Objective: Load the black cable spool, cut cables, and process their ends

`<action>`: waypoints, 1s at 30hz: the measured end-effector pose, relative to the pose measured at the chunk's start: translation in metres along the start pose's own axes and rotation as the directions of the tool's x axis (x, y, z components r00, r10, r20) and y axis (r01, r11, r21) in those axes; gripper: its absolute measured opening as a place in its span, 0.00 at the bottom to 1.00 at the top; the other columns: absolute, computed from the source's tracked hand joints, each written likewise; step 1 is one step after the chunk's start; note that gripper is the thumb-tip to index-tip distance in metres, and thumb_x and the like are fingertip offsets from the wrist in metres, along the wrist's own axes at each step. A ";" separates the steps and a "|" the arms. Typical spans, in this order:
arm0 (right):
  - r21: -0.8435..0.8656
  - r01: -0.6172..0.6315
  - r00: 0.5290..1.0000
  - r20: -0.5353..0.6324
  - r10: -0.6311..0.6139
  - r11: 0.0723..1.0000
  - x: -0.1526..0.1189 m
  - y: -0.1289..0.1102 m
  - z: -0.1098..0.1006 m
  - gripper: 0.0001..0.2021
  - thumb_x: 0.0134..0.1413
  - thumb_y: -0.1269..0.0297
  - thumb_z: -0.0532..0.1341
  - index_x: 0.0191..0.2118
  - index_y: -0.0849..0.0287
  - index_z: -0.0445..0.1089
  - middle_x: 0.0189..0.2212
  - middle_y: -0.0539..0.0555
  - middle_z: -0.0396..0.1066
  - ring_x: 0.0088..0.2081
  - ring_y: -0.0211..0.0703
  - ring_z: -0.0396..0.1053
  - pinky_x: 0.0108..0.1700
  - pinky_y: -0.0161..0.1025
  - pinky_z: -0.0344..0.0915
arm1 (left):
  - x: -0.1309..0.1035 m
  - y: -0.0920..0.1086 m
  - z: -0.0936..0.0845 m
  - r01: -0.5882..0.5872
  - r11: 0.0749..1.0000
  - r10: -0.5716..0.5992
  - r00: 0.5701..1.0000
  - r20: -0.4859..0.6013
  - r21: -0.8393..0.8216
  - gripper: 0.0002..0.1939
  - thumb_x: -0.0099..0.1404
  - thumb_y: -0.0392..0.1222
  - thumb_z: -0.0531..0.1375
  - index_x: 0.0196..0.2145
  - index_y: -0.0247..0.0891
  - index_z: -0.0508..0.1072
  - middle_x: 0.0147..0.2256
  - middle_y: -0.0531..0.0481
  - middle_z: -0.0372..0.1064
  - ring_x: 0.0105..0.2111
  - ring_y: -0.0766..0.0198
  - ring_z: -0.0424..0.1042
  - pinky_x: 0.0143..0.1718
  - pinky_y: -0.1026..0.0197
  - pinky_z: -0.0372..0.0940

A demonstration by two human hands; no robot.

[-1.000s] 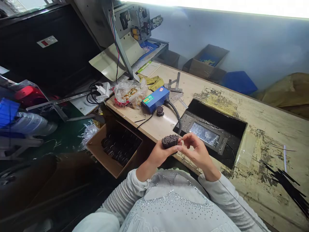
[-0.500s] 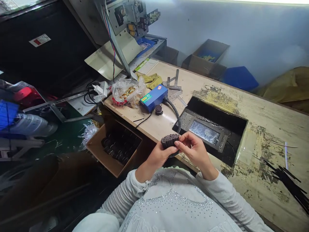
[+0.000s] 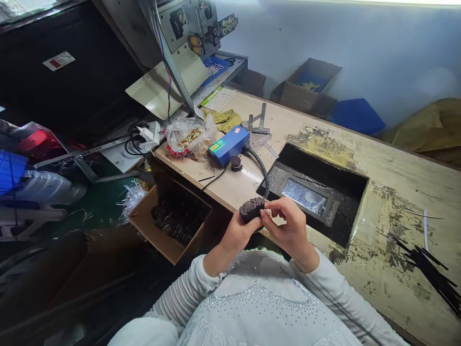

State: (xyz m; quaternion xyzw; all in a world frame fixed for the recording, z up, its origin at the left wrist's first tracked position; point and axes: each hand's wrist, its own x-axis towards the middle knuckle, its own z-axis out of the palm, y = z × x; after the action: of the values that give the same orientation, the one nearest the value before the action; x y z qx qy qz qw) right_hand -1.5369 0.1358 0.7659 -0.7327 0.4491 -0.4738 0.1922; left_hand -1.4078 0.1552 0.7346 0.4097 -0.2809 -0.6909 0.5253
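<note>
A round bundle of short black wires point(image 3: 251, 208) stands upright in my left hand point(image 3: 234, 235), its speckled cut ends facing up. The left fingers wrap around its side, with the thumb across the front. My right hand point(image 3: 290, 226) pinches at the bundle's right edge with thumb and index finger; whatever finer piece lies between those fingertips is too small to make out. Both hands are above the table's front edge. Beyond them, a smaller black bundle point(image 3: 236, 163) stands on the table beside a blue box-shaped device point(image 3: 230, 145) with a ribbed black hose point(image 3: 262, 168).
A cardboard box point(image 3: 144, 211) holding several black bundles sits below the table's left edge. The table has a recess point(image 3: 324, 166) with a glassy panel point(image 3: 305, 196). Loose black wires point(image 3: 428, 274) lie right. A plastic bag point(image 3: 190, 134) and metal squares point(image 3: 261, 120) lie farther back.
My right hand has shifted slightly left and its fingertips have closed in at the bundle's edge. The bundle tilts a little more toward me in my left hand.
</note>
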 end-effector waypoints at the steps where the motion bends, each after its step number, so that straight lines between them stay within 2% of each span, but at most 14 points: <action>1: -0.008 0.035 0.999 -0.005 -0.035 0.999 0.000 0.000 0.000 0.04 0.54 0.72 0.61 0.33 0.56 0.67 0.24 0.48 0.65 0.26 0.37 0.61 0.29 0.37 0.60 | 0.000 -0.001 -0.001 -0.011 1.000 0.011 1.000 -0.012 0.006 0.17 0.54 0.43 0.68 0.42 0.36 0.78 0.41 0.48 0.77 0.42 0.59 0.74 0.49 0.57 0.67; 5: -0.027 0.092 0.996 -0.013 -0.092 0.995 0.000 -0.002 0.001 0.06 0.54 0.75 0.61 0.34 0.56 0.70 0.23 0.49 0.66 0.26 0.38 0.61 0.29 0.37 0.60 | -0.002 0.000 0.000 -0.064 0.996 0.065 0.998 -0.016 0.058 0.15 0.55 0.42 0.67 0.41 0.37 0.79 0.40 0.49 0.77 0.43 0.59 0.74 0.48 0.59 0.68; 11: -0.060 0.121 0.993 0.004 -0.121 0.991 0.000 -0.008 -0.001 0.08 0.55 0.76 0.62 0.38 0.55 0.73 0.25 0.50 0.72 0.26 0.38 0.61 0.30 0.39 0.60 | -0.005 0.015 0.004 -0.160 0.955 0.158 0.987 0.029 0.250 0.15 0.59 0.41 0.64 0.44 0.37 0.78 0.45 0.47 0.76 0.48 0.56 0.73 0.54 0.56 0.66; 19: -0.062 0.078 0.997 0.004 -0.078 0.995 0.001 -0.010 -0.003 0.05 0.55 0.72 0.63 0.36 0.56 0.75 0.25 0.51 0.74 0.25 0.38 0.64 0.30 0.39 0.62 | -0.007 0.016 0.002 -0.268 0.886 0.248 0.963 0.100 0.379 0.20 0.62 0.44 0.62 0.50 0.36 0.73 0.50 0.43 0.73 0.51 0.54 0.72 0.56 0.52 0.65; 23: -0.021 0.042 0.999 0.020 -0.042 0.999 0.004 -0.011 -0.005 0.04 0.55 0.71 0.63 0.35 0.56 0.75 0.24 0.51 0.73 0.25 0.38 0.63 0.29 0.39 0.62 | -0.008 0.017 0.003 -0.302 0.866 0.280 0.953 0.115 0.399 0.20 0.62 0.44 0.62 0.50 0.35 0.73 0.50 0.42 0.74 0.51 0.54 0.72 0.57 0.53 0.64; 30: 0.099 -0.155 0.984 0.105 0.144 0.983 0.008 -0.013 -0.008 0.03 0.53 0.68 0.62 0.32 0.57 0.74 0.21 0.49 0.69 0.23 0.36 0.61 0.25 0.35 0.59 | -0.008 0.017 0.007 -0.219 0.917 0.217 0.975 0.042 0.334 0.22 0.58 0.46 0.65 0.49 0.36 0.74 0.48 0.43 0.74 0.50 0.53 0.72 0.56 0.53 0.64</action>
State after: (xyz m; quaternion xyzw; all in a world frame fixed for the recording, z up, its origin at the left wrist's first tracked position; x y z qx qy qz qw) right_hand -1.5366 0.1373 0.7828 -0.7078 0.4671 -0.4450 0.2877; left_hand -1.4043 0.1579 0.7541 0.4581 -0.4398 -0.5707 0.5206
